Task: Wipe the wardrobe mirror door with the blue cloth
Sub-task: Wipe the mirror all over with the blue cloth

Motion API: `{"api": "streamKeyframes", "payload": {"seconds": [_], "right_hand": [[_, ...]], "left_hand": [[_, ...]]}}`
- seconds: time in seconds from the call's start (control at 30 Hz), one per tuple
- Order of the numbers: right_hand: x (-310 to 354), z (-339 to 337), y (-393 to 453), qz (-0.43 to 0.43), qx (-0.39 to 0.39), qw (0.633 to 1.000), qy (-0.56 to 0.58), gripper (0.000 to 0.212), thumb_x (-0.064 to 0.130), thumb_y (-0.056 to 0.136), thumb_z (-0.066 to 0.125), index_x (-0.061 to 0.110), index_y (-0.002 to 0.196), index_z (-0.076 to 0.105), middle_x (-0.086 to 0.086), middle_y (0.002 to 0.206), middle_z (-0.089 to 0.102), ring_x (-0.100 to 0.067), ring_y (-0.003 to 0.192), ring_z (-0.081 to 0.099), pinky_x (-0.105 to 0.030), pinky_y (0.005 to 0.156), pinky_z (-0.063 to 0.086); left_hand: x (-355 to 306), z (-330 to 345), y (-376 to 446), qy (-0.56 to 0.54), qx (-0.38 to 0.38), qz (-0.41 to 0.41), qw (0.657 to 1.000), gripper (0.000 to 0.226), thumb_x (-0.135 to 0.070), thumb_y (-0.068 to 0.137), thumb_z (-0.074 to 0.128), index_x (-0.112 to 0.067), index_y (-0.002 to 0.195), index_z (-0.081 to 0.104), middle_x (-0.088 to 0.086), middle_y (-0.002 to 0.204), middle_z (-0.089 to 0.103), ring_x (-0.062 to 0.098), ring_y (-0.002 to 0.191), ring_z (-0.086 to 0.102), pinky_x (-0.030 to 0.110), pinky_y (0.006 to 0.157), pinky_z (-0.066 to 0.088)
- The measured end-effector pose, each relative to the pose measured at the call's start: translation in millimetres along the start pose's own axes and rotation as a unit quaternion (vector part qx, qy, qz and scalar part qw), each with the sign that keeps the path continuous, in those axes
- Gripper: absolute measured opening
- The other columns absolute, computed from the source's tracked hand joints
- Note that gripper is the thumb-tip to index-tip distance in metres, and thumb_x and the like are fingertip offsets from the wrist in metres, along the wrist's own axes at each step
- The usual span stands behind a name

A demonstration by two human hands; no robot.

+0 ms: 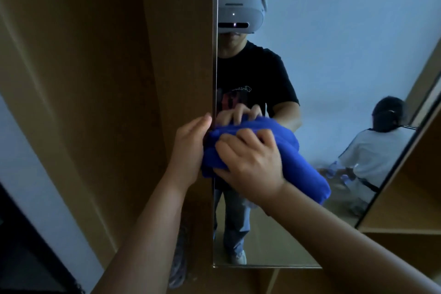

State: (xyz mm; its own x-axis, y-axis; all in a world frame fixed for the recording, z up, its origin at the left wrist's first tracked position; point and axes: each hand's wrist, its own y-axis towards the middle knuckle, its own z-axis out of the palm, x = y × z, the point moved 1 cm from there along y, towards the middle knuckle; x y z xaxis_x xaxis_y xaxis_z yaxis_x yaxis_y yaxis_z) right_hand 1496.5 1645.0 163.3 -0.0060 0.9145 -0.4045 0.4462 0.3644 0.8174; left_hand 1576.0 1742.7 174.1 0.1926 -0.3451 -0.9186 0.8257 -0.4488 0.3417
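The wardrobe mirror door (334,55) stands straight ahead and takes up the middle and right of the view. A bunched blue cloth (296,162) lies against the glass near the door's left edge. My right hand (250,160) grips the cloth with curled fingers and holds it on the mirror. My left hand (188,150) is at the door's left edge, its fingers wrapped round that edge and hidden behind it, beside the cloth. The mirror reflects me, my hands and the cloth.
Brown wardrobe panels (107,79) fill the left side. An open wooden shelf compartment (405,198) lies to the right of the door. The mirror also shows a second person (372,150) crouched on the floor behind me.
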Motion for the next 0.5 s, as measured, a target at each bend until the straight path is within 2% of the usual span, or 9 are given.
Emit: {"api": "streamKeyframes", "payload": {"seconds": [0.07, 0.17, 0.3, 0.4, 0.5], "right_hand": [[-9.1, -5.2, 17.3, 0.007, -0.037, 0.999, -0.006, 0.013, 0.029, 0.084, 0.059, 0.017, 0.079, 0.063, 0.001, 0.087, 0.069, -0.021, 0.075, 0.06, -0.035, 0.07, 0.034], [-8.5, -1.9, 10.5, -0.01, -0.04, 0.999, -0.01, 0.013, 0.027, 0.084, 0.06, 0.017, 0.077, 0.065, 0.001, 0.084, 0.068, -0.02, 0.072, 0.06, -0.034, 0.068, 0.034], [10.7, 9.7, -31.1, -0.043, 0.027, 0.999, 0.01, 0.011, 0.024, 0.082, 0.062, 0.017, 0.073, 0.063, 0.001, 0.076, 0.064, -0.019, 0.066, 0.054, -0.032, 0.065, 0.029], [13.2, 11.2, -31.3, -0.038, 0.055, 0.998, 0.003, 0.01, 0.026, 0.079, 0.063, 0.018, 0.074, 0.062, 0.003, 0.074, 0.062, -0.018, 0.067, 0.054, -0.032, 0.065, 0.029], [4.8, 0.7, -6.9, -0.011, 0.004, 1.0, -0.003, 0.011, 0.027, 0.081, 0.063, 0.017, 0.075, 0.061, 0.001, 0.077, 0.064, -0.02, 0.07, 0.055, -0.033, 0.066, 0.031]], "left_hand": [[-1.7, -1.6, -3.4, 0.0, 0.021, 0.009, 1.0, 0.032, -0.023, 0.098, 0.04, -0.014, 0.083, 0.067, 0.0, 0.072, 0.065, 0.011, 0.066, 0.06, 0.019, 0.059, 0.047], [-2.8, -0.8, -3.5, 0.018, 0.015, 0.016, 1.0, 0.032, -0.023, 0.098, 0.04, -0.011, 0.078, 0.062, 0.004, 0.071, 0.06, 0.013, 0.065, 0.056, 0.022, 0.06, 0.045], [2.2, 3.0, -0.5, 0.014, -0.027, -0.001, 1.0, 0.027, -0.022, 0.097, 0.044, -0.013, 0.078, 0.061, 0.008, 0.081, 0.06, 0.015, 0.078, 0.058, 0.027, 0.072, 0.046], [4.4, 2.6, -0.8, 0.003, -0.033, -0.022, 0.999, 0.027, -0.024, 0.098, 0.043, -0.011, 0.099, 0.066, 0.012, 0.1, 0.067, 0.016, 0.092, 0.063, 0.028, 0.083, 0.049], [2.1, 1.1, -4.7, -0.023, -0.003, -0.03, 0.999, 0.028, -0.023, 0.098, 0.04, -0.014, 0.094, 0.066, 0.005, 0.088, 0.068, 0.01, 0.08, 0.065, 0.021, 0.071, 0.051]]}}
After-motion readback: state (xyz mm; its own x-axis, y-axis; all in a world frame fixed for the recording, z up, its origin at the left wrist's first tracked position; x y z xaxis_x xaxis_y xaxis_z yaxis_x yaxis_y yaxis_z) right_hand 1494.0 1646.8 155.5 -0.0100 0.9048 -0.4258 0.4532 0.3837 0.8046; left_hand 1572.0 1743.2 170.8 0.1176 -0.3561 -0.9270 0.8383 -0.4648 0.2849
